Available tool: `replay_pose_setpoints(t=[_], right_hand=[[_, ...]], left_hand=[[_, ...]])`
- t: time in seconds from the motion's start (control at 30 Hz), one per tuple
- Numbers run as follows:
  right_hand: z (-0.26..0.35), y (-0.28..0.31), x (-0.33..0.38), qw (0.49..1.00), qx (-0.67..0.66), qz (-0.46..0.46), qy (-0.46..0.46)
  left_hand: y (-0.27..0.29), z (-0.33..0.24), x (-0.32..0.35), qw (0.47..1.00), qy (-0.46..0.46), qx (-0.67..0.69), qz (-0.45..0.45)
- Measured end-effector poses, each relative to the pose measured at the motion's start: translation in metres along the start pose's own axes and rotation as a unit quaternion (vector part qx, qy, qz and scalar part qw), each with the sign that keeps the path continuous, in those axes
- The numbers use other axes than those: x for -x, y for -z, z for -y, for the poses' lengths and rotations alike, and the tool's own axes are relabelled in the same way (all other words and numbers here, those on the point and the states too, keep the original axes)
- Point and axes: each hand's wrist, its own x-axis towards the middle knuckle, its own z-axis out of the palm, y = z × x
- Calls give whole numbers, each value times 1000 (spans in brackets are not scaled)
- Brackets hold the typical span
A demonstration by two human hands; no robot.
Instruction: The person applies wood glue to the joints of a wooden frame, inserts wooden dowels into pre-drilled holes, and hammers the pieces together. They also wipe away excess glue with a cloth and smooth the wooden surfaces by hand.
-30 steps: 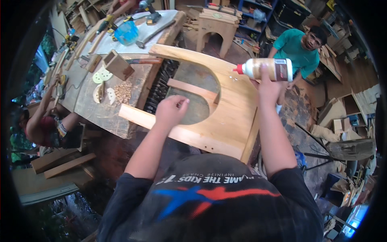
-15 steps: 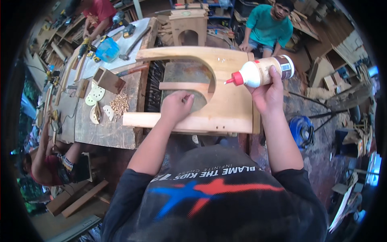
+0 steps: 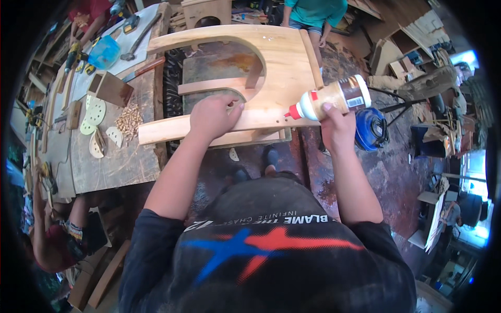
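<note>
A pale wooden furniture frame [image 3: 287, 68] with a U-shaped cutout lies in front of me, its open end over the workbench. In my right hand [image 3: 338, 128] is a white glue bottle [image 3: 331, 99] with a tan and brown label, held tilted. Its red nozzle [image 3: 293, 112] points left and down, close to small holes in the frame's near edge; I cannot tell whether it touches. My left hand [image 3: 215, 116] is closed over the near rail, fingers curled, and what they may hold is hidden. Small white spots [image 3: 268, 37] mark the frame's far part.
On the workbench [image 3: 112, 167] lie a heap of small wooden dowels [image 3: 129, 123], sanding discs [image 3: 94, 112], a wooden box [image 3: 110, 88], a hammer [image 3: 142, 37] and a blue container [image 3: 104, 52]. A blue round machine [image 3: 371, 129] stands at right. A person in teal [image 3: 315, 13] is beyond the frame.
The glue bottle has come nearer, its nozzle moving from above the frame's middle to the holes at the near edge. My left hand stays closed at the near rail. The whole view has shifted.
</note>
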Motion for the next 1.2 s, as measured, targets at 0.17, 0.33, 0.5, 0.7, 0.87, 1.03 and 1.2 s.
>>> replay_pose_setpoints(t=[0.17, 0.33, 0.5, 0.7, 0.87, 1.03, 1.2], right_hand=[[1, 5, 12, 996, 80, 3, 34], [-6, 11, 13, 985, 143, -14, 92], [-3, -1, 18, 978, 201, -13, 60], [-1, -9, 25, 958, 258, -14, 121], [-8, -11, 28, 944, 289, -58, 150], [-1, -22, 31, 937, 310, -52, 151], [-6, -18, 27, 922, 344, -59, 167]], left_hand=[[-6, 6, 2, 1000, -23, 6, -17], [-11, 8, 0, 998, -43, 10, -35], [-11, 8, -1, 999, -31, 9, -40], [-13, 11, -2, 998, -47, 11, -38], [-14, 12, 0, 997, -55, 17, -43], [-11, 11, 0, 999, -44, 15, -25], [-7, 7, -1, 999, -30, 10, -11]])
